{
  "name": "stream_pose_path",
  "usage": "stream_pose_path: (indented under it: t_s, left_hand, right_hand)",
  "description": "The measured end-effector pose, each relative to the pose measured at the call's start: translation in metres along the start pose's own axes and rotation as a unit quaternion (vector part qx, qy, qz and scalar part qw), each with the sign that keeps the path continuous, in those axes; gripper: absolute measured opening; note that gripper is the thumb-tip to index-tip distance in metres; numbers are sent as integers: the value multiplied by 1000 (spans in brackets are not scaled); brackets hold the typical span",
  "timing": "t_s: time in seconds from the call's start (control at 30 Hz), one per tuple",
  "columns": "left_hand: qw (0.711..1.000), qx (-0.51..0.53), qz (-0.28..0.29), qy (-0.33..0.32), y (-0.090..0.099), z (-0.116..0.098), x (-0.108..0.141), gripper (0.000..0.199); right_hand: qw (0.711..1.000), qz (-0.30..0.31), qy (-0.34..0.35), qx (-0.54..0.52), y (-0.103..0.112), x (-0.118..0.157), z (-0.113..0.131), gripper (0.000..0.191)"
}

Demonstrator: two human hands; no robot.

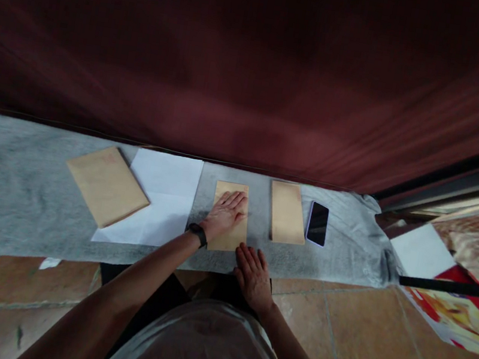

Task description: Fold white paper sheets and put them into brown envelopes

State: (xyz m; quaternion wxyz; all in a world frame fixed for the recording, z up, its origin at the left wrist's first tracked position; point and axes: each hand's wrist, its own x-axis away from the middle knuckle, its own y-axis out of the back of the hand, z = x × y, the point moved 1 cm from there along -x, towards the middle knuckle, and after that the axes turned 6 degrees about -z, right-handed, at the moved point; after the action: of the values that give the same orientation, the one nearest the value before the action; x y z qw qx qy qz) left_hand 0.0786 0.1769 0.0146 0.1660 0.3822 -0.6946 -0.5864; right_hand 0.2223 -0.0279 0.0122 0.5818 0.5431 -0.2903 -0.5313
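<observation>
A brown paper envelope [225, 241] lies upright in front of me on the grey cloth. My left hand [226, 212], with a dark band at the wrist, rests flat on its upper middle, fingers stretched out. At the envelope's lower right corner is my right hand [252, 272], palm down with fingers extended, near the cloth's front edge. To the left, a stack of brown envelopes [106, 184] lies tilted over white paper sheets [169, 192]. On the right sits another pile of brown envelopes [289, 213].
A phone [318, 223] with a dark screen lies right of the envelopes on the grey cloth [15, 186]. A dark red curtain or panel [251, 102] rises along the back edge. A red and yellow printed box [464, 312] stands at the far right. Tiled floor [356, 331] shows below.
</observation>
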Motion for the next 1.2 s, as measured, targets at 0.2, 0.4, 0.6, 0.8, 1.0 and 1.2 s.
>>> stream_pose_path:
  t_s: [0.2,0.4,0.6,0.8,1.0,1.2]
  left_hand:
    - [1000,0,-7,0,-1,12,-14,56]
    - [1000,-7,-8,13,-5,15,-21,57]
    - [1000,-9,-10,10,-7,10,-15,55]
    - [1000,5,-19,-24,-5,1,9,53]
    - [998,-7,14,-67,1,-16,44,50]
    - [994,-20,29,-99,13,-32,88,53]
  right_hand:
    - [1000,-4,0,5,1,-1,1,57]
    - [1000,-17,-4,4,0,-1,3,57]
    - [1000,-15,-3,5,-1,0,3,58]
    - [1000,-17,-1,2,-2,0,3,56]
    - [1000,-23,-1,-1,0,0,3,55]
    - [1000,-30,-2,-2,-1,1,3,57]
